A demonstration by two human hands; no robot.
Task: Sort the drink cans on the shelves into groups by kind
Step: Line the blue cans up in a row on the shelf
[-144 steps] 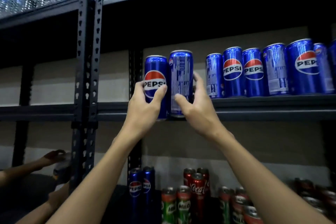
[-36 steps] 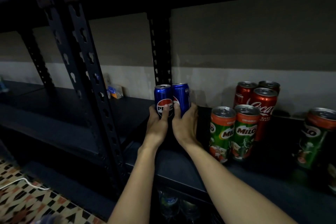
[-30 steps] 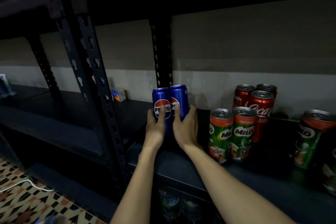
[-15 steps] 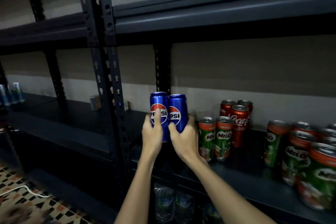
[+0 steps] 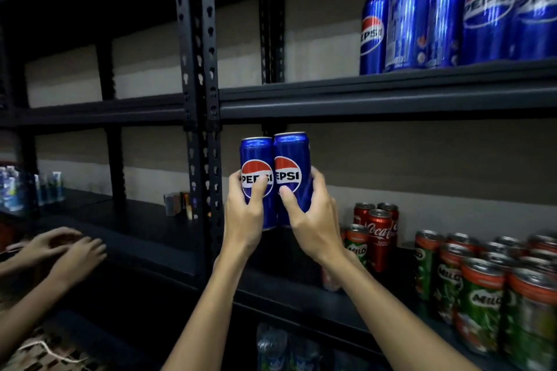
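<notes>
Both hands, left [image 5: 244, 214] and right [image 5: 310, 220], each wrap 1 stiff, slick Pepsi can [image 5: 257, 181] mid-body; squeezing harder risks denting.

Overall light: dim; the black shelving [image 5: 361, 99] is nearly featureless around me.
Brightest parts: the pale back wall [image 5: 422, 166] and the two Pepsi cans [image 5: 275, 166] I hold, logos crisp.
Glare: streaky highlights on the upper-shelf Pepsi cans [image 5: 452, 15].
Blur: Milo cans [image 5: 482, 295] at lower right are smeared; another person's hands [image 5: 60, 247] at left are soft.
Distortion: the uprights bow and lean, and the edge cans are stretched.
</notes>
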